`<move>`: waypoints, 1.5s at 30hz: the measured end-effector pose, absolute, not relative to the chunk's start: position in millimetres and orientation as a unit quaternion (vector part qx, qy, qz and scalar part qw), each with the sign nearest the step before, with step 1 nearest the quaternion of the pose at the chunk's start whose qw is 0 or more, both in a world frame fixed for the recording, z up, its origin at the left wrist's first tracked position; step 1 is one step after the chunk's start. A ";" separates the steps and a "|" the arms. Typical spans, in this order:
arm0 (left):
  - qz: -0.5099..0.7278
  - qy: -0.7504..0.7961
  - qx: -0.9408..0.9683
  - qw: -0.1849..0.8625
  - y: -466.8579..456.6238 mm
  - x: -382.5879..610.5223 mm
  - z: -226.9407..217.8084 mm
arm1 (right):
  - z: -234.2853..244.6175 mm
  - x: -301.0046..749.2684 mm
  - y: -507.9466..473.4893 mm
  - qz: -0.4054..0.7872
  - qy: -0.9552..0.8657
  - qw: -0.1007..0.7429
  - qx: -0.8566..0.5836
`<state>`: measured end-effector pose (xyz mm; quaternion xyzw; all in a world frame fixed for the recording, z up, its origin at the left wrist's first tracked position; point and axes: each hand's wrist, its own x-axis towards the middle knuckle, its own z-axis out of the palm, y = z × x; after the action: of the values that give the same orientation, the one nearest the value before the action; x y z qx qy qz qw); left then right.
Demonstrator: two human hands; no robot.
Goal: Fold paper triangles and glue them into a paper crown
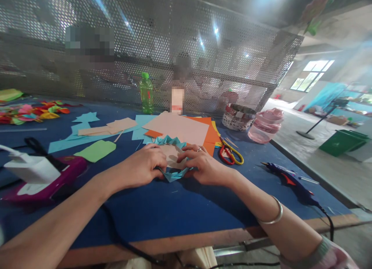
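My left hand [143,165] and my right hand [201,165] hold a folded teal paper shape [174,176] from both sides, low over the blue tabletop [162,209]. The shape has zigzag points along its far side [167,141]. A beige paper piece [171,156] lies within it, partly hidden by my fingers. My right wrist wears a silver bangle [271,211]. Sheets of peach and orange paper [177,127] lie just beyond my hands.
Red-and-yellow scissors [231,153] and a blue hot glue gun [287,180] lie to the right. A magenta device [49,180] sits left under a white charger [30,169]. A green bottle [147,93], woven pot [238,118] and pink jar [266,125] stand behind. A perforated metal screen [186,48] rises beyond.
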<state>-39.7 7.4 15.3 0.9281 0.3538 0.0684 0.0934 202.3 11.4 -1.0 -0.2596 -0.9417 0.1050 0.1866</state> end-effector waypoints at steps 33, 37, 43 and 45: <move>0.091 0.391 0.915 0.037 5.7 -40.6 15.1 | 0.0 210.4 18.7 0.083 -0.938 0.194 -0.273; 0.110 0.376 0.916 0.085 -0.1 -35.1 15.1 | 0.1 209.0 17.1 0.088 -0.936 0.198 -0.277; 0.139 0.359 0.919 0.081 -2.5 -25.3 8.1 | 3.8 205.7 11.9 0.095 -0.933 0.204 -0.282; 0.152 0.358 0.918 0.076 -2.1 -24.6 4.7 | 4.8 205.1 10.4 0.096 -0.932 0.206 -0.282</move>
<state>-24.6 -2.1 4.7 0.9181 0.3583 0.1515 0.0759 205.1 10.4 4.8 -0.2820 -0.9322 0.0958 0.2056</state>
